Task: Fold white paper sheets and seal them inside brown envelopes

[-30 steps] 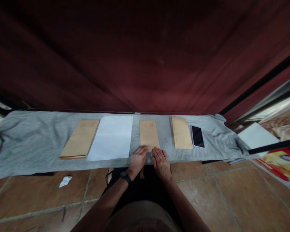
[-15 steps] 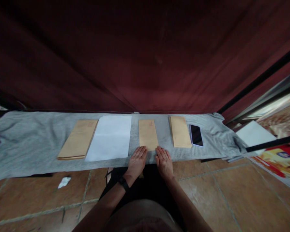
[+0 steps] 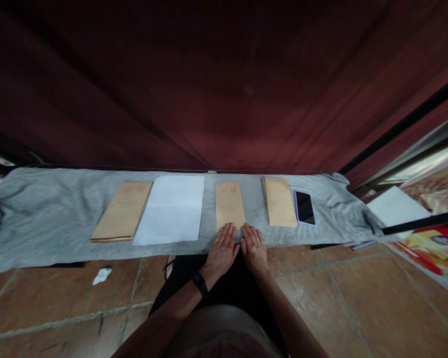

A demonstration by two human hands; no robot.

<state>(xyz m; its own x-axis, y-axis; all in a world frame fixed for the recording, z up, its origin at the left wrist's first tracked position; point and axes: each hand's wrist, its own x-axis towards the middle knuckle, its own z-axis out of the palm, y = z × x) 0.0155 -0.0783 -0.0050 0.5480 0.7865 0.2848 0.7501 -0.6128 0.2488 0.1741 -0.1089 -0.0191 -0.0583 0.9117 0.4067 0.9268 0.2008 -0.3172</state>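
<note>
A single brown envelope (image 3: 229, 204) lies lengthwise on the grey cloth (image 3: 52, 219) in front of me. My left hand (image 3: 223, 247) rests flat with fingers stretched out, its fingertips on the envelope's near edge. My right hand (image 3: 254, 245) lies flat beside it, fingers out, touching the envelope's near right corner. A black band is on my left wrist. Neither hand holds anything.
A stack of brown envelopes (image 3: 123, 211) and a white sheet (image 3: 171, 209) lie to the left. Another envelope stack (image 3: 279, 201) and a dark phone (image 3: 304, 207) lie to the right. A dark red curtain (image 3: 224, 84) hangs behind. A crumpled paper scrap (image 3: 101, 275) is on the tiled floor.
My two hands have drawn closer together at the envelope's near end, the left one sliding right. The envelope stays in place.
</note>
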